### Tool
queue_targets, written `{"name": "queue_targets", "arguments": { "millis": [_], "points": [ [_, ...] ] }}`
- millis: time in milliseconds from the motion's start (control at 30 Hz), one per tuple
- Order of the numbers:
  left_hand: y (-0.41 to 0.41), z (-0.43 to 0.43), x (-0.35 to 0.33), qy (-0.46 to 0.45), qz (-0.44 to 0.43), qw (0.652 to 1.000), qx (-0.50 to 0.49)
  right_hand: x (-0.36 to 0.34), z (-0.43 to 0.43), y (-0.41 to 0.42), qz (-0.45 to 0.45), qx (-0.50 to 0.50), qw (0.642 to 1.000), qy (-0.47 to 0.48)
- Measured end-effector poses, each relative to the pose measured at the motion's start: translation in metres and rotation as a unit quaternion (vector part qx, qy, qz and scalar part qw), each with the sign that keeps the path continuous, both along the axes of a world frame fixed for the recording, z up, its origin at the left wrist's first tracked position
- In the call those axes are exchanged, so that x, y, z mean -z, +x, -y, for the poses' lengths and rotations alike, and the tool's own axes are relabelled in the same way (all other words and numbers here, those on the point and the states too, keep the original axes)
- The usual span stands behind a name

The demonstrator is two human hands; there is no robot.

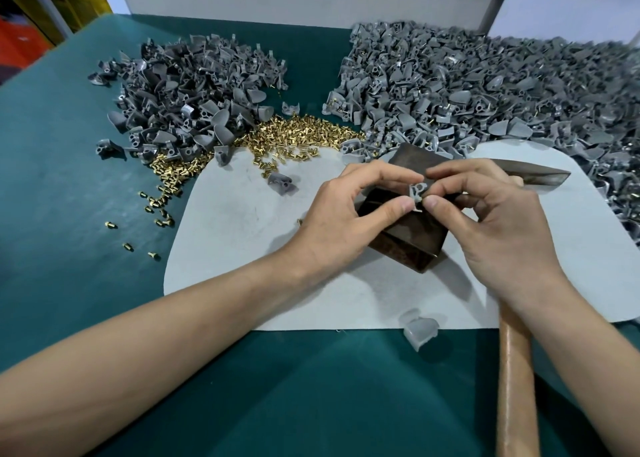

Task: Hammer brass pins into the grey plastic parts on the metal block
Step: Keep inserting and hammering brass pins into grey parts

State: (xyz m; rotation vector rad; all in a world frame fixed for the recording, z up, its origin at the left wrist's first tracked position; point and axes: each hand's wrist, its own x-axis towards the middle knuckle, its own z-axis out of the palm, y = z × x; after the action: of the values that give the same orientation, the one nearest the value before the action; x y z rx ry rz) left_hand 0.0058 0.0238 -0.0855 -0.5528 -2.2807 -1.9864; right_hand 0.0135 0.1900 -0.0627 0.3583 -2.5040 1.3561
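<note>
A small grey plastic part (416, 192) is pinched between the fingertips of my left hand (349, 214) and my right hand (491, 221), right over the dark metal block (412, 235) on the white mat. A hammer lies under my right hand: its dark head (540, 176) points right and its wooden handle (516, 380) runs down toward me. Brass pins (287, 138) are heaped between two piles of grey parts. I cannot tell whether a pin sits in the held part.
A pile of grey parts (187, 93) lies at the back left and a larger pile (485, 86) at the back right. Loose pins (152, 214) are scattered on the green table. Single grey parts rest on the white mat (242, 249): one (282, 181) and another (419, 330).
</note>
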Motion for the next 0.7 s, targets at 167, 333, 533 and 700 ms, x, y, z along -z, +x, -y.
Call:
{"name": "queue_targets", "arguments": {
  "millis": [167, 333, 533, 700],
  "points": [
    [0.0001, 0.0005, -0.0001, 0.002, 0.0, 1.0, -0.003, 0.0005, -0.0006, 0.0008, -0.004, 0.002, 1.0, 0.009],
    [0.0003, 0.0005, 0.0003, 0.012, -0.004, 1.0, 0.006, 0.0035, -0.0006, 0.0008, -0.017, 0.016, 1.0, 0.019],
    [-0.0004, 0.0, 0.0008, 0.026, 0.004, 1.0, 0.002, 0.0073, 0.0002, 0.0019, -0.041, 0.042, 0.997, 0.039],
    [-0.0008, -0.0004, 0.0013, 0.042, 0.017, 0.999, 0.001, 0.0077, 0.0018, 0.0027, -0.05, 0.033, 0.998, 0.031]
  ]
}}
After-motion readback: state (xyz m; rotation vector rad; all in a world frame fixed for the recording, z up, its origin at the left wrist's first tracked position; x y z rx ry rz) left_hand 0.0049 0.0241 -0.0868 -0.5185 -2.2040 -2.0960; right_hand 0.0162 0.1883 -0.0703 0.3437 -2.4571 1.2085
